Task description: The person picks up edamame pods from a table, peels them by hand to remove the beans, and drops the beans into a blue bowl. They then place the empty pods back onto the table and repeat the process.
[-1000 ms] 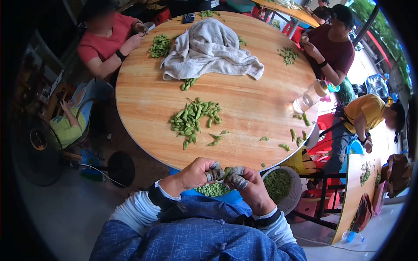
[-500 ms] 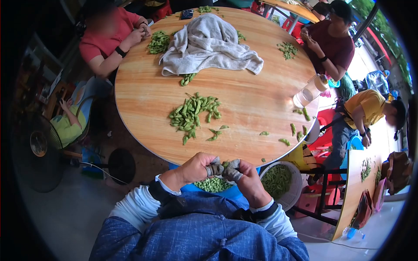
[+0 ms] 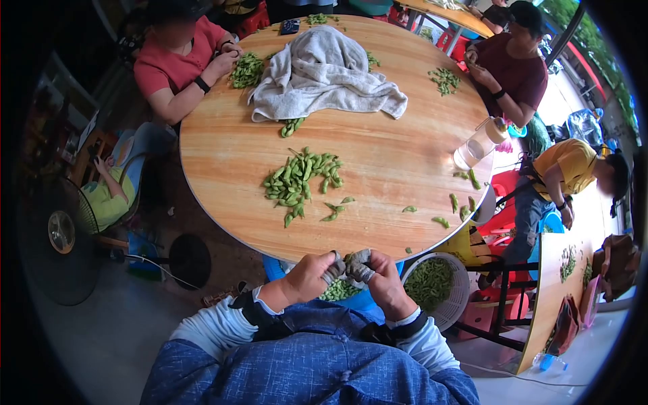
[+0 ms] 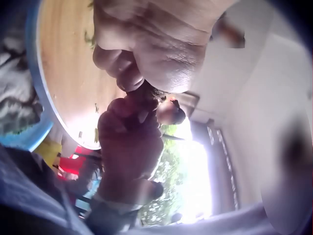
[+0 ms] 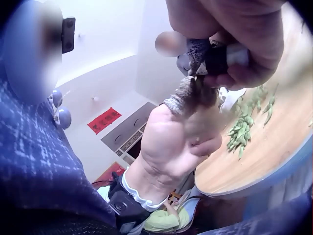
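My left hand and right hand meet in front of my body at the table's near edge, fingers curled and tips nearly touching. Grey wrappings cover the thumbs and some fingertips. Between them they pinch a green soybean pod, mostly hidden by the fingers. In the right wrist view the wrapped thumb of my left hand presses close to the right fingers. Below the hands sits a blue basin holding shelled green beans. Ahead on the round wooden table lies a heap of soybean pods.
A grey towel covers something bulky mid-table. A clear bottle and loose pods are at the right. A white basket of pods stands beside the basin. Other people sit around; a fan stands at left.
The pod, plainly green between my hands a second ago, is now mostly covered by fingers. My left hand has shifted slightly right and down; a small gap shows between the hands.
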A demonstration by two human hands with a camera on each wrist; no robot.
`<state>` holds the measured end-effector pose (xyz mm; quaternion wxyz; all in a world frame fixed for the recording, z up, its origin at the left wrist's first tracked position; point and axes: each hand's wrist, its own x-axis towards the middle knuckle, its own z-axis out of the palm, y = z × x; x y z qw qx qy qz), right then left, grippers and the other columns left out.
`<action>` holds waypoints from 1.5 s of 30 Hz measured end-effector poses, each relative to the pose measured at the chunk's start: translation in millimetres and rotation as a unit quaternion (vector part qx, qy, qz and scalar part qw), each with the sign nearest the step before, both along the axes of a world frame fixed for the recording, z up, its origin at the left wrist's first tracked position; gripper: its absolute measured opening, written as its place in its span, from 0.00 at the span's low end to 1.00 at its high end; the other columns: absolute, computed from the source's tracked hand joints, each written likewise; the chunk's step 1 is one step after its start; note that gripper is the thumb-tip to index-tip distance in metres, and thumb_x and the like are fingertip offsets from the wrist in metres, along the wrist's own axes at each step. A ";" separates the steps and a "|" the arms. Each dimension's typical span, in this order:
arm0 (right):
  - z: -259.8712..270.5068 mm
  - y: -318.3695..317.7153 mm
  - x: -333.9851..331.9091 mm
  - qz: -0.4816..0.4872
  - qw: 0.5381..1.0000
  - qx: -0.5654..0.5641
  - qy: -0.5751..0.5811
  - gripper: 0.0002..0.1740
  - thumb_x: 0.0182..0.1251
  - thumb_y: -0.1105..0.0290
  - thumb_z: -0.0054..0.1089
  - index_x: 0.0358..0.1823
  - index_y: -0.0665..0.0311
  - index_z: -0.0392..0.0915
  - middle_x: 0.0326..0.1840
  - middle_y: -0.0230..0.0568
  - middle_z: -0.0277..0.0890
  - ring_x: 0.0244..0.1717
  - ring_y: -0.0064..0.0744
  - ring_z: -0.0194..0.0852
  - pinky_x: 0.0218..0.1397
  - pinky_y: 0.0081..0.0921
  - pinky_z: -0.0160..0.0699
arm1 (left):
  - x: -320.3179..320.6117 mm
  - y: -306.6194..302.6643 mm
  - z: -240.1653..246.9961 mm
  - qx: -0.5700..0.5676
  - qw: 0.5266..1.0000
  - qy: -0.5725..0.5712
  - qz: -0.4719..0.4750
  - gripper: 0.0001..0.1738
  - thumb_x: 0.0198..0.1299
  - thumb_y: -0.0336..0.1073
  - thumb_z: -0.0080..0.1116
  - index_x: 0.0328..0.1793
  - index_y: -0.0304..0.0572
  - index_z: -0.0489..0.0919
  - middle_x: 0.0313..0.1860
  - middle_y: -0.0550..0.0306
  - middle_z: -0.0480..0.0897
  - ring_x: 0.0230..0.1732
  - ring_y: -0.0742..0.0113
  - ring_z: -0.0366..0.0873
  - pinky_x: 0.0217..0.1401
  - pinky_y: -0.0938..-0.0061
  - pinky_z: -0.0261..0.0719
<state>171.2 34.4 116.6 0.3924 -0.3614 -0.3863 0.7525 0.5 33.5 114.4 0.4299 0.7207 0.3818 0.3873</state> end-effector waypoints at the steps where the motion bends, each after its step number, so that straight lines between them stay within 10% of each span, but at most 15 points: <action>1: -0.5 0.3 0.4 0.003 1.000 0.001 -0.001 0.04 0.57 0.76 0.54 0.33 0.68 0.72 0.29 0.28 0.72 0.30 0.15 0.65 0.34 0.13 0.64 | -0.4 -0.6 2.5 -0.103 0.994 -0.032 0.001 0.02 0.53 0.27 0.47 0.31 0.36 0.69 0.20 0.57 0.72 0.20 0.66 0.69 0.23 0.74 0.67; 3: -1.4 -0.1 1.5 0.008 1.000 0.001 -0.002 0.04 0.57 0.75 0.54 0.33 0.68 0.72 0.29 0.28 0.72 0.30 0.15 0.65 0.35 0.13 0.64 | -2.3 -2.4 11.3 -0.305 0.947 -0.096 0.004 0.03 0.55 0.28 0.46 0.31 0.35 0.70 0.19 0.62 0.70 0.20 0.75 0.67 0.23 0.78 0.65; 8: -6.6 -0.7 -2.6 0.032 0.985 0.097 -0.138 0.03 0.54 0.79 0.51 0.30 0.70 0.72 0.26 0.33 0.73 0.27 0.23 0.68 0.32 0.18 0.67 | -7.2 -2.8 -6.3 -0.335 0.940 -0.054 -0.030 0.05 0.56 0.28 0.44 0.33 0.38 0.71 0.20 0.66 0.70 0.22 0.82 0.65 0.23 0.85 0.62; 12: -12.9 0.0 -8.7 0.067 0.873 0.290 -0.387 0.05 0.47 0.79 0.57 0.27 0.71 0.73 0.21 0.45 0.73 0.22 0.30 0.69 0.29 0.23 0.68 | 5.7 -12.7 -39.7 -0.443 0.883 -0.146 0.061 0.06 0.55 0.27 0.41 0.33 0.38 0.72 0.21 0.65 0.70 0.25 0.81 0.66 0.25 0.85 0.63; 15: -19.5 -1.8 7.8 0.064 0.858 0.261 -0.438 0.06 0.42 0.78 0.55 0.26 0.68 0.75 0.23 0.51 0.72 0.25 0.41 0.73 0.30 0.28 0.70 | -0.4 -9.0 -61.3 -0.444 0.896 0.001 0.002 0.08 0.54 0.26 0.41 0.34 0.36 0.73 0.22 0.63 0.72 0.29 0.79 0.68 0.28 0.81 0.66; 19: -31.5 -11.6 81.0 0.070 0.758 0.179 -0.624 0.06 0.44 0.71 0.53 0.25 0.63 0.76 0.26 0.49 0.74 0.30 0.46 0.73 0.32 0.36 0.70 | -13.7 15.8 -65.7 -0.188 0.971 0.120 0.091 0.07 0.50 0.32 0.48 0.33 0.38 0.71 0.24 0.41 0.75 0.31 0.49 0.75 0.31 0.61 0.68; 22: -38.8 -22.2 118.6 0.057 0.697 0.132 -0.702 0.07 0.43 0.71 0.52 0.25 0.63 0.76 0.26 0.51 0.73 0.31 0.49 0.72 0.32 0.38 0.69 | -7.2 51.1 -39.7 -0.151 0.945 0.253 0.141 0.10 0.52 0.35 0.52 0.35 0.36 0.70 0.26 0.45 0.77 0.28 0.54 0.76 0.30 0.66 0.70; 31: -20.2 -13.8 72.1 -0.048 0.878 0.121 -0.461 0.08 0.52 0.78 0.54 0.34 0.72 0.75 0.28 0.44 0.77 0.31 0.28 0.75 0.37 0.22 0.72 | 2.6 87.7 -46.5 -0.111 0.898 0.407 0.122 0.11 0.52 0.36 0.51 0.37 0.38 0.67 0.27 0.41 0.76 0.29 0.49 0.75 0.29 0.59 0.71; 34: -17.8 -3.0 44.5 -0.059 0.937 0.125 -0.320 0.12 0.57 0.76 0.50 0.41 0.74 0.72 0.30 0.38 0.75 0.30 0.25 0.72 0.34 0.20 0.69 | -0.2 75.8 -60.1 -0.217 0.950 0.095 0.203 0.06 0.53 0.31 0.44 0.37 0.38 0.67 0.23 0.47 0.74 0.20 0.61 0.70 0.20 0.68 0.67; 35: -12.7 0.9 34.8 -0.054 0.963 0.077 -0.254 0.12 0.58 0.75 0.50 0.42 0.73 0.72 0.30 0.36 0.74 0.29 0.23 0.70 0.32 0.19 0.68 | -1.9 70.4 -60.0 -0.403 0.879 -0.188 0.175 0.05 0.54 0.26 0.40 0.36 0.41 0.68 0.21 0.55 0.72 0.16 0.74 0.60 0.14 0.80 0.57; 39: 1.1 21.9 1.1 -0.048 0.996 -0.052 -0.050 0.14 0.60 0.72 0.50 0.46 0.70 0.71 0.28 0.31 0.72 0.26 0.16 0.65 0.28 0.14 0.64 | 5.8 39.2 -8.1 -0.442 0.816 -0.358 0.102 0.08 0.57 0.24 0.36 0.37 0.43 0.68 0.21 0.57 0.71 0.18 0.77 0.63 0.16 0.86 0.54; 45: -4.5 26.5 1.2 -0.050 0.997 -0.016 -0.061 0.12 0.57 0.69 0.56 0.41 0.66 0.74 0.28 0.27 0.72 0.27 0.13 0.63 0.29 0.12 0.61 | -4.1 23.2 8.8 -0.318 0.944 -0.087 0.026 0.03 0.55 0.24 0.46 0.36 0.37 0.70 0.20 0.61 0.71 0.20 0.78 0.68 0.20 0.84 0.65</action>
